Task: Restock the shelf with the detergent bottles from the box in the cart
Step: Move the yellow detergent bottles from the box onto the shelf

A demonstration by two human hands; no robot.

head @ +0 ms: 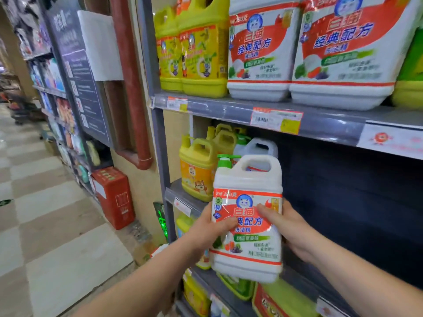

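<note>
Holding one detergent bottle (247,225) up at the middle shelf (177,194), gripped on both sides and not yet set down.

We find the left hand (206,228) clasping the bottle's left side and the right hand (293,229) its right, each thumb laid across the front label. In our judgement the two-sided grip suits a bulky jug and keeps it upright with the label facing the aisle. The bottle hangs clear of the shelf deck, directly in front of a matching white jug (261,148) and just right of the yellow jugs (198,170). This suggests it is meant for that row, or for the dark gap to its right. It is a white, squarish jug with a moulded carry handle on top. The label is red and white with a blue cat face and a green band. It matches the white jugs on the upper shelf (258,49).
</note>
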